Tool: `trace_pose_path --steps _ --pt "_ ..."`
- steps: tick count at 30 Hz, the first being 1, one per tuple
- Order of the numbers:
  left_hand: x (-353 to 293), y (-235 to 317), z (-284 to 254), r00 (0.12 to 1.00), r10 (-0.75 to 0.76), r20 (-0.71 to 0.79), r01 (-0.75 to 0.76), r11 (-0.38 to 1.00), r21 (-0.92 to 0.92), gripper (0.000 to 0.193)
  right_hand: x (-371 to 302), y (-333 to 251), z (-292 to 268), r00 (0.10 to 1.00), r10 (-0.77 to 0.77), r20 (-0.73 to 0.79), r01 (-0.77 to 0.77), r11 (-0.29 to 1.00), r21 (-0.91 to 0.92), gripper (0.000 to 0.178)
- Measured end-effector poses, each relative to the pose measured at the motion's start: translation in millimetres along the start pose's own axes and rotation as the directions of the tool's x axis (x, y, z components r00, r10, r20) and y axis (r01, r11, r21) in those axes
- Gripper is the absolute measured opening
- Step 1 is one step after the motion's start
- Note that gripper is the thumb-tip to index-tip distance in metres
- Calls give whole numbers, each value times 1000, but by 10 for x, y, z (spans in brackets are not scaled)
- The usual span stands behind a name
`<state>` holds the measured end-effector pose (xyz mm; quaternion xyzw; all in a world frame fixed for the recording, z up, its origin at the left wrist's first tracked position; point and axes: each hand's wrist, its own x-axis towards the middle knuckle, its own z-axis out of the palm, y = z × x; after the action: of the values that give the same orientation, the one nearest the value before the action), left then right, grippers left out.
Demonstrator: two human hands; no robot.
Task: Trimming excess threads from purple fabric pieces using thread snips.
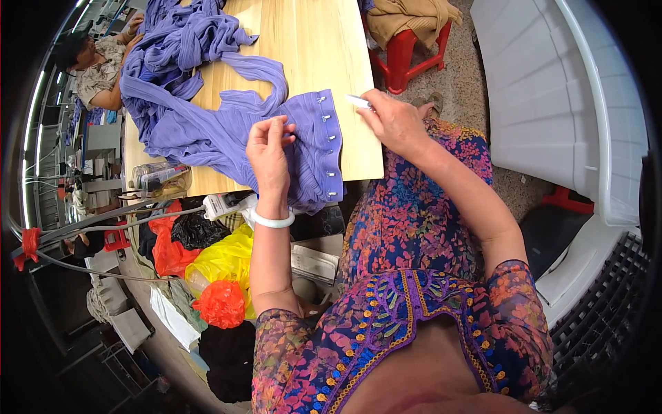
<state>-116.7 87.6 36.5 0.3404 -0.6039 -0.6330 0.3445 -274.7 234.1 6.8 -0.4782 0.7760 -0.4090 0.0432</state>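
A purple ribbed knit garment (221, 131) spreads over the wooden table, bunched up toward its far left end. Along its flat right-hand band (332, 138) runs a row of several small, shiny metal pieces, like clips or hooks. My left hand (269, 153) hovers at the garment beside this band, thumb and fingers pinched; whatever may be between them is too small to make out. To the right of the band, over the table edge, my right hand (398, 125) grips a slim white pointed tool (358, 102); its exact kind is unclear. A pale bangle circles my left wrist.
The wooden table (310, 41) ends just before my lap. A clear jar (162, 178) lies at its left edge. Below hang yellow (231, 259) and red plastic bags. A red stool (403, 62) bears brown cloth; a large white bin (545, 90) stands right. Another person (100, 72) works far left.
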Motion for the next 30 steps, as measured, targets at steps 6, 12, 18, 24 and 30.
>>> trace_pose_path --steps 6,12,18,24,30 --pt "-60 47 130 997 66 -42 -67 998 -22 10 36 63 -56 998 46 -45 -44 998 53 22" --pt "-491 48 508 809 163 565 -455 783 424 27 23 62 -66 997 74 -37 -70 993 94 26" --pt "6 -37 146 835 287 470 -550 483 681 16 3 78 -20 997 48 -56 -43 995 93 25" --pt "87 -134 112 791 209 575 -606 401 687 18 -12 27 28 999 51 -8 -49 990 129 26" --pt "134 -185 134 776 206 596 -628 340 700 16 -13 19 16 998 60 -7 -58 988 146 26"
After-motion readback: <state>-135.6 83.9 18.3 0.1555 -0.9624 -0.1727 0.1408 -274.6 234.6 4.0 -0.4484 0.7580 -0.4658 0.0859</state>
